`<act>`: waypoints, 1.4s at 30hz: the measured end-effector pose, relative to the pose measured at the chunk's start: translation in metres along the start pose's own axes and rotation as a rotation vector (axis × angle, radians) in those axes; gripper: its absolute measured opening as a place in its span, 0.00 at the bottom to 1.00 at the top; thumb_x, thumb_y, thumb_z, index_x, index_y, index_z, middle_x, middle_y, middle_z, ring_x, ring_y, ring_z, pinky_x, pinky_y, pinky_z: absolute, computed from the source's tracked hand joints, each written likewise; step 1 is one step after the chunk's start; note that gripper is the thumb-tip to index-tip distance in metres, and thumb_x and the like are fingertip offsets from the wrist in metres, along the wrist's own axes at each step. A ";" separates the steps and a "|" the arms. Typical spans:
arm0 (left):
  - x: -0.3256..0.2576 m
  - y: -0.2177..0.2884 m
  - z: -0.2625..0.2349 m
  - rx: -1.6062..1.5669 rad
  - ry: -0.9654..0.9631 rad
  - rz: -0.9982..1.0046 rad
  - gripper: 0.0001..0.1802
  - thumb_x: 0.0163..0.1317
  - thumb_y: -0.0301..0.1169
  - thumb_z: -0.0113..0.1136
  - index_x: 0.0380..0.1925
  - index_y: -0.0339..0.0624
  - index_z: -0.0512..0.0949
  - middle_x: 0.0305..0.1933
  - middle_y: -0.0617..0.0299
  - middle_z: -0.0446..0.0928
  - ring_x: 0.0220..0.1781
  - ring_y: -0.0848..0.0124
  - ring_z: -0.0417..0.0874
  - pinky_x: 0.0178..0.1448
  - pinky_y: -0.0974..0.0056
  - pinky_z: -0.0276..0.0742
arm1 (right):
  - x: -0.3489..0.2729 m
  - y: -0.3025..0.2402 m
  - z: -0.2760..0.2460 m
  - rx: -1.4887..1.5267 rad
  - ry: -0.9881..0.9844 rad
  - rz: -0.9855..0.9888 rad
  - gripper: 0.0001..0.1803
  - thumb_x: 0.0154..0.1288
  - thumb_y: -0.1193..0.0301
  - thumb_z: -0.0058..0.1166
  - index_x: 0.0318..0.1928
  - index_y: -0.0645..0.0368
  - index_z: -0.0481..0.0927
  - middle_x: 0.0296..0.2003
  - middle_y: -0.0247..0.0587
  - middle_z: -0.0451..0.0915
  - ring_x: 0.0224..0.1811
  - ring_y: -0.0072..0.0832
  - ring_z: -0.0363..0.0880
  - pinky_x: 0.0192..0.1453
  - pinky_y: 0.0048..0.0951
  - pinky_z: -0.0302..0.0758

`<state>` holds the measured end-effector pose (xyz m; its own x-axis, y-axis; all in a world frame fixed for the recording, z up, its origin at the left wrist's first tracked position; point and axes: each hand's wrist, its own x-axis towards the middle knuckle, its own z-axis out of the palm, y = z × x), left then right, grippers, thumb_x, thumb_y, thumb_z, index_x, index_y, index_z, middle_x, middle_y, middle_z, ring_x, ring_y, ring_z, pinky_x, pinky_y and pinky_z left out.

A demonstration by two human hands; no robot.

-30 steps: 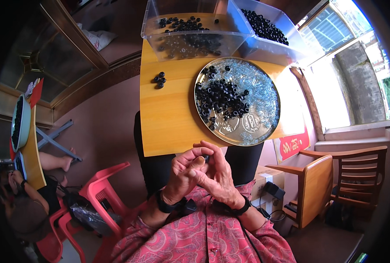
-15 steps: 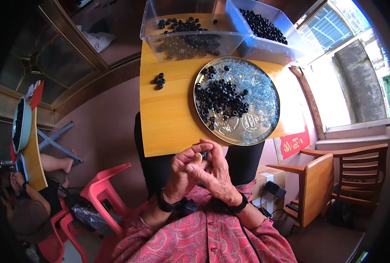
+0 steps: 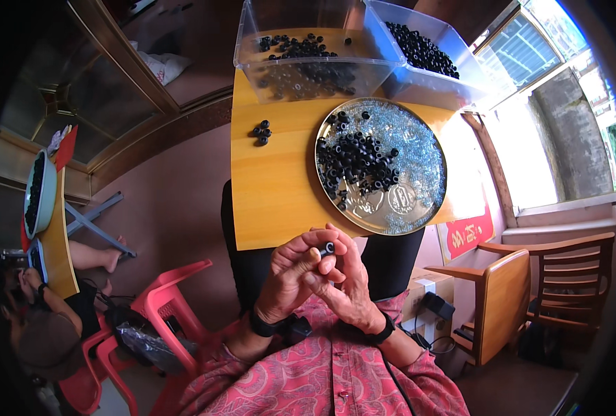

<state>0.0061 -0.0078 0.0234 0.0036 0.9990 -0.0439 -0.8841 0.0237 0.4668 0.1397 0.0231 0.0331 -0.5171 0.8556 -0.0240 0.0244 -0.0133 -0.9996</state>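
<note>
Just in front of the table edge, my two hands meet over my lap. My left hand pinches a small black ring-shaped piece by thumb and fingers, its pale-rimmed open end showing. My right hand is closed against it, fingers curled beside the piece; what is between its fingertips is hidden. Beyond them a round metal tray holds a heap of like black pieces on its left and tiny clear bluish bits on its right.
Several loose black pieces lie on the yellow table, left of the tray. Two clear plastic bins with black pieces stand behind. At left are a red plastic chair and another person; at right, a wooden chair.
The black piece has turned up into clearer sight between my fingers. My hands stay together in nearly the same place, while the whole view has shifted slightly.
</note>
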 end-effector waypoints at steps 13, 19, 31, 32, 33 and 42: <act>-0.002 0.002 0.000 -0.021 -0.009 0.025 0.20 0.75 0.33 0.53 0.59 0.29 0.72 0.58 0.43 0.77 0.41 0.76 0.79 0.58 0.59 0.86 | -0.001 -0.002 0.002 0.070 -0.008 -0.033 0.47 0.62 0.67 0.69 0.73 0.67 0.55 0.61 0.50 0.72 0.63 0.35 0.72 0.67 0.34 0.68; 0.000 0.001 -0.001 -0.020 0.041 0.039 0.20 0.75 0.32 0.52 0.60 0.29 0.71 0.57 0.44 0.79 0.49 0.70 0.85 0.59 0.58 0.85 | -0.002 0.006 0.004 0.082 0.023 -0.060 0.46 0.63 0.68 0.67 0.74 0.68 0.54 0.65 0.51 0.68 0.67 0.36 0.69 0.70 0.35 0.66; -0.003 -0.003 -0.005 0.328 0.142 0.096 0.16 0.73 0.27 0.55 0.57 0.32 0.73 0.54 0.51 0.80 0.52 0.67 0.84 0.59 0.61 0.83 | 0.008 -0.003 -0.006 -0.658 0.286 -0.506 0.21 0.53 0.80 0.70 0.49 0.54 0.86 0.40 0.43 0.78 0.41 0.32 0.80 0.41 0.28 0.79; -0.003 -0.002 -0.005 0.326 0.142 0.096 0.16 0.73 0.27 0.55 0.57 0.32 0.73 0.54 0.51 0.80 0.52 0.67 0.84 0.59 0.61 0.83 | 0.008 -0.003 -0.008 -0.659 0.285 -0.505 0.21 0.53 0.80 0.70 0.49 0.54 0.86 0.40 0.43 0.78 0.41 0.32 0.80 0.41 0.28 0.79; -0.002 -0.002 -0.004 0.285 0.157 0.065 0.14 0.73 0.26 0.56 0.55 0.33 0.75 0.53 0.54 0.80 0.51 0.70 0.84 0.57 0.65 0.83 | 0.009 -0.005 -0.010 -0.636 0.258 -0.454 0.20 0.51 0.80 0.71 0.46 0.54 0.87 0.38 0.41 0.78 0.40 0.32 0.80 0.39 0.28 0.78; 0.003 -0.003 -0.008 0.170 0.180 -0.074 0.10 0.68 0.23 0.61 0.48 0.36 0.81 0.49 0.56 0.84 0.49 0.73 0.84 0.55 0.69 0.82 | 0.014 0.000 -0.030 -0.634 0.183 -0.427 0.18 0.46 0.75 0.75 0.41 0.53 0.87 0.35 0.36 0.79 0.37 0.33 0.80 0.37 0.31 0.77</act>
<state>0.0056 -0.0055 0.0150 -0.0316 0.9720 -0.2329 -0.7930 0.1175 0.5978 0.1582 0.0501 0.0327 -0.4442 0.7923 0.4182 0.3672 0.5868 -0.7217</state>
